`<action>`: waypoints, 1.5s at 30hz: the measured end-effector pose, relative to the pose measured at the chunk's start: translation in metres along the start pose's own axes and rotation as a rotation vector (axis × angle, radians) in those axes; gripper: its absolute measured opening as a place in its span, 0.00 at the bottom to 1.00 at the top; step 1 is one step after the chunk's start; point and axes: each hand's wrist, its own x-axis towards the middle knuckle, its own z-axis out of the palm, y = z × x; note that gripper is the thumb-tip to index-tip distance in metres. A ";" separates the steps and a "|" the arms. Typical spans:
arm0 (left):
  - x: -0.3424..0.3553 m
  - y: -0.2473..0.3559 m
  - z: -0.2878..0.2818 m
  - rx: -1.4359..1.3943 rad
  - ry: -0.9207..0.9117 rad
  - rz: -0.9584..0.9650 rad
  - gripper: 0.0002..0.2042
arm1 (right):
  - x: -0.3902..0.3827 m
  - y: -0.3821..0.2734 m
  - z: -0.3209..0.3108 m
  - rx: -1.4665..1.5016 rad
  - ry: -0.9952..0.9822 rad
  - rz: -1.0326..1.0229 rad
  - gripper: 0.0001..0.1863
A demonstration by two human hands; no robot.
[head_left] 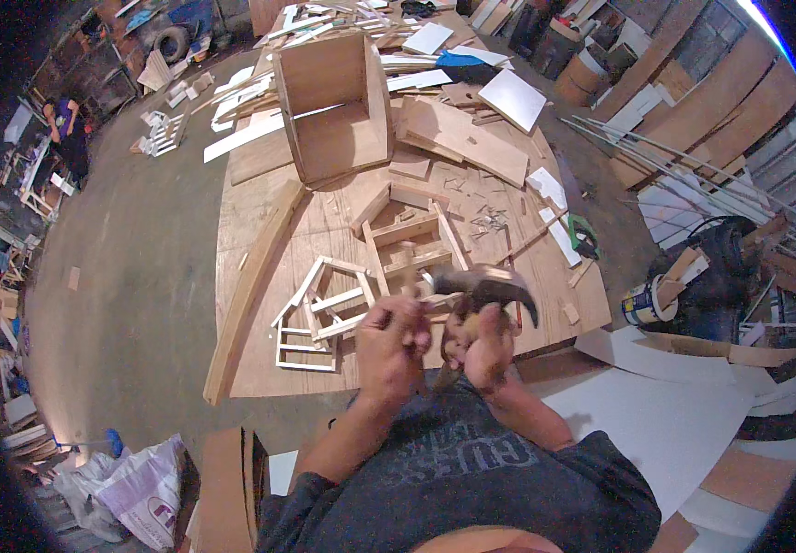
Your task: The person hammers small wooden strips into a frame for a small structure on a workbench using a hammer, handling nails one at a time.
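Note:
My right hand [479,346] is wrapped round the handle of a claw hammer [481,288], whose dark head is blurred at chest height above the table's near edge. My left hand [390,336] is closed just to the left of it, with its fingers curled; I cannot make out what is in them. Beyond my hands, small wooden frames lie on the plywood tabletop [554,309]: a pale one [306,365] at the near left and a browner one [421,226] farther back. Thin loose pieces [490,219] are scattered right of the frames.
A long beam [252,295] lies along the table's left side. An open plywood box [333,74], boards and white offcuts stand or lie behind. Leaning sheets, a bucket [642,304] and poles fill the right. Another person [66,138] is at the far left; a sack [130,488] lies lower left.

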 end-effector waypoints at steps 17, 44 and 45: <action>0.001 0.014 -0.004 -0.023 0.038 0.002 0.10 | -0.001 -0.001 -0.001 -0.048 0.031 0.007 0.33; -0.009 0.003 -0.001 0.342 0.018 0.131 0.08 | -0.004 0.004 0.032 -0.270 0.148 -0.083 0.33; -0.010 0.003 -0.001 0.343 0.019 0.125 0.08 | -0.005 0.007 0.035 -0.233 0.187 -0.065 0.32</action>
